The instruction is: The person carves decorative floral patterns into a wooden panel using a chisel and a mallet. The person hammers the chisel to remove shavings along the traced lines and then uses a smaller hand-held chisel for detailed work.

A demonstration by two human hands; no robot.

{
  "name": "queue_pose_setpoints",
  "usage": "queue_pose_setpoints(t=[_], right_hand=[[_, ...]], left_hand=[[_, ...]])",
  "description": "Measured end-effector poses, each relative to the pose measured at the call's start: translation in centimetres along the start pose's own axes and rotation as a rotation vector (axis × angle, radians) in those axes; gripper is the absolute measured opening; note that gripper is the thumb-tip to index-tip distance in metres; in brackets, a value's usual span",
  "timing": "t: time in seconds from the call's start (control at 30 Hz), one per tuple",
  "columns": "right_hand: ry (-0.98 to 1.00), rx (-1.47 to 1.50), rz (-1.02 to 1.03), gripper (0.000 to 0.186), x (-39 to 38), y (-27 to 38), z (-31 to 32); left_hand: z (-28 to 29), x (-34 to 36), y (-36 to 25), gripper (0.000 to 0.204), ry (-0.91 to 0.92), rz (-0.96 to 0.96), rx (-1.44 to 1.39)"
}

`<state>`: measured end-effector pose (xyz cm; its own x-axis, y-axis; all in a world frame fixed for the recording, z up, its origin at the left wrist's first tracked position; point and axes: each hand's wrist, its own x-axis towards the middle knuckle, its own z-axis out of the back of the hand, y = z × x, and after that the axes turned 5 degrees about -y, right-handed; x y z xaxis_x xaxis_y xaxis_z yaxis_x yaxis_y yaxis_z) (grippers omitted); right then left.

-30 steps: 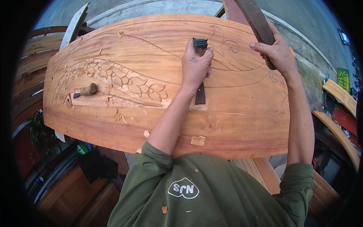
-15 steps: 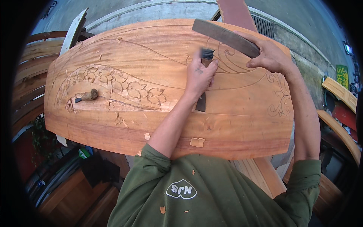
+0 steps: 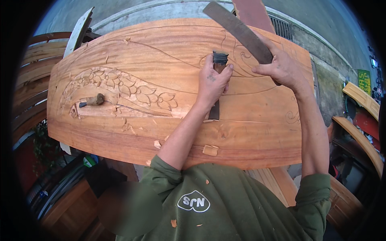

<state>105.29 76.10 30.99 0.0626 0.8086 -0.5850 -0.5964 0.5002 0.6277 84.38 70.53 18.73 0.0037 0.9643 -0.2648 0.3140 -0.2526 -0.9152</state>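
My left hand (image 3: 212,83) is closed around the handle of a chisel (image 3: 220,58), whose top is wrapped in black. Its wide dark blade stands against the wooden board (image 3: 249,108), at the edge of a cut strip. Above and to the right, my right hand (image 3: 284,66) grips one end of a long, flat, dark wooden bar (image 3: 240,33). That bar is raised off the board, slanting up to the left, apart from the chisel's top. A second, smaller chisel (image 3: 95,100) with a stubby handle lies on the board's left part, beside carved leaves (image 3: 148,95).
Wood chips lie about the board, a larger chip (image 3: 210,150) near its front edge. Curved lines are drawn or cut across the surface. Slatted wood (image 3: 38,76) stands at the left, curved wooden pieces (image 3: 360,136) at the right. A drain grate (image 3: 280,30) shows beyond the board.
My right hand has moved left, and the bar has tilted more steeply, its free end now farther from me. My left hand and the chisel have stayed nearly in place.
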Motion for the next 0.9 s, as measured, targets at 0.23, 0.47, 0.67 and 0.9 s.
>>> queue_pose_setpoints(t=[0.23,0.47,0.67,0.9], right_hand=[[-0.159,0.203,0.349,0.091,-4.5,-7.5,-2.1],[-0.434,0.729,0.178,0.061,-10.2,-18.2,-6.6],[-0.836,0.616,0.242,0.055,-14.5,-23.4,-10.1],[-0.878,0.629,0.265,0.038,-14.4,-23.4,-11.4]], left_hand=[[7.4,-5.6,-7.3,0.028,0.076,0.127,0.106],[11.0,-14.7,-4.3,0.080,0.415,-0.181,1.273],[11.5,-19.7,-5.2,0.091,0.678,0.045,1.325],[11.4,-19.9,-5.6,0.092,0.751,0.029,1.311]])
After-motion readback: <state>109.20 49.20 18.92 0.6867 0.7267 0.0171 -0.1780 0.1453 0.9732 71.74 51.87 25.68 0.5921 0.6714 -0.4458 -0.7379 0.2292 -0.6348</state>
